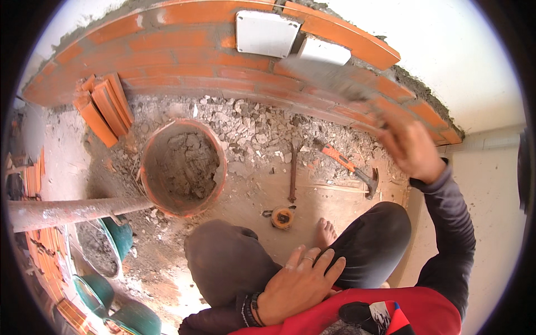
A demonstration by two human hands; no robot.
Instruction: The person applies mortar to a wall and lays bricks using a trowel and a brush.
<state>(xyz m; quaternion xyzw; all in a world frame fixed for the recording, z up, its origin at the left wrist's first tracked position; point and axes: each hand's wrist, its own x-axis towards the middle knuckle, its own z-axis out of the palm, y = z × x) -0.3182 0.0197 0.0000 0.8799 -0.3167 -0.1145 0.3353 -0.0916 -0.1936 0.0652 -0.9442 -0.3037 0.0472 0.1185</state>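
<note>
My right hand (413, 146) is raised at the right, its fingers wrapped round the handle of a trowel (329, 78). Motion smears the blade, which lies over the low orange brick wall (184, 66), just below a white rectangular box (325, 51); whether it touches the bricks I cannot tell. Another white box cover (267, 34) is set in the wall to the left. My left hand (296, 287) rests on my lap with fingers spread, holding nothing. Left of my knees stands a round bucket (146, 181) with grey mortar (192, 162) in it.
Rubble (240, 125) lies along the wall's foot. An orange-handled hammer (341, 159), a rusty-shafted tool (293, 174) and a tape measure (282, 218) lie before me. Loose bricks (106, 109) lean at the left. A metal pole (78, 213) crosses near green buckets (120, 240).
</note>
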